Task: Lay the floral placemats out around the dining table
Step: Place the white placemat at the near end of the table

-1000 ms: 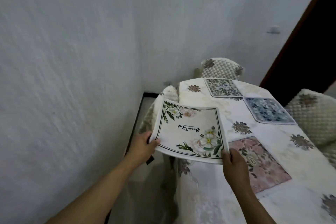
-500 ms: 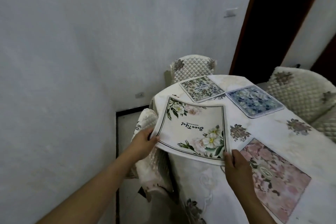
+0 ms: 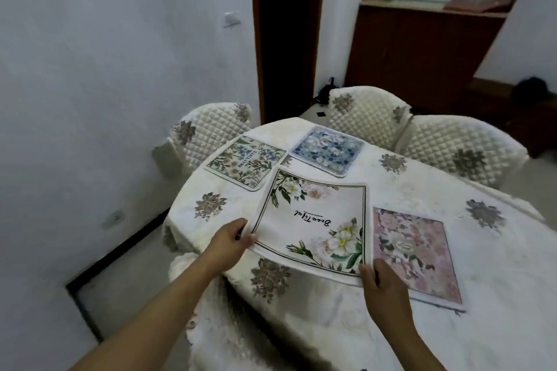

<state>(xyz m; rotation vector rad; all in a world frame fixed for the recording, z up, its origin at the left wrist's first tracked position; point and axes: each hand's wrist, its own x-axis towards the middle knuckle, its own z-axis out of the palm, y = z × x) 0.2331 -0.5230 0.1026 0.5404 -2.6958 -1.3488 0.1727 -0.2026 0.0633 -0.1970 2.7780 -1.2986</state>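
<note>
A white floral placemat [image 3: 313, 220] with a dark border line and script lettering hangs just above the dining table [image 3: 497, 265], its far edge curling up. My left hand [image 3: 230, 242] pinches its near left corner, and my right hand [image 3: 381, 286] grips its near right corner. Three placemats lie flat on the cream tablecloth: a pink one [image 3: 413, 250] to the right, touching the held mat's edge, a green-and-cream one [image 3: 245, 161] at the far left, and a blue one [image 3: 327, 149] at the far middle.
Quilted cream chairs stand around the table: one at the far left [image 3: 208, 129], two at the far right [image 3: 366, 116] [image 3: 461, 147], one under my left arm. A white wall is on the left, a dark doorway [image 3: 286, 24] and a wooden cabinet [image 3: 422, 48] behind.
My view has swung right and up, bringing the whole table top into sight. Both hands have carried the white placemat over the table, beside the pink one.
</note>
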